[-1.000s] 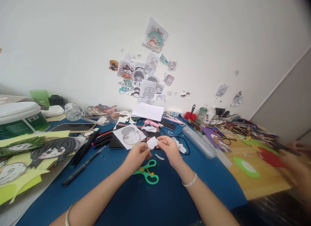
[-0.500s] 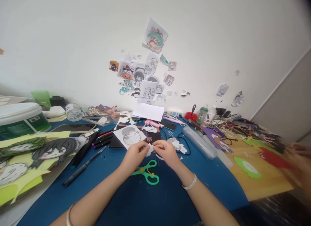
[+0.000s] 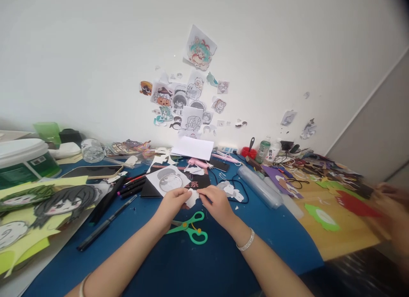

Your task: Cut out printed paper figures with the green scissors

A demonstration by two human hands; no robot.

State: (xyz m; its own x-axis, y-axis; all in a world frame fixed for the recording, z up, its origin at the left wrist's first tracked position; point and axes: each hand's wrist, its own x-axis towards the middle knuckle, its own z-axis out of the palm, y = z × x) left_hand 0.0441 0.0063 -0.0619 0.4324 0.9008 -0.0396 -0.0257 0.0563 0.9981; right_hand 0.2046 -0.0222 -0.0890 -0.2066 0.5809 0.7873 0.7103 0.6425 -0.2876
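A small white paper piece (image 3: pixel 192 199) is pinched between the thumb and fingers of my left hand (image 3: pixel 175 204). My right hand (image 3: pixel 216 202) has its fingertips together at the right edge of the same piece. Green-handled scissors (image 3: pixel 188 227) lie on the blue table cover just below my hands. Behind my left hand, a white sheet with a round grey drawing (image 3: pixel 166 180) rests on a black item with red characters (image 3: pixel 194 185).
Markers (image 3: pixel 132 187) and a grey pen (image 3: pixel 107 223) lie to the left, near coloured cut-outs (image 3: pixel 65 201). A clear plastic roll (image 3: pixel 259 187) is on the right. At far right another person's hands (image 3: pixel 388 199) are beside red paper (image 3: pixel 356 204).
The paper piece has turned and shows more of its surface between my hands. My right hand has shifted slightly. The whole view has moved a little, so the objects appear further left.
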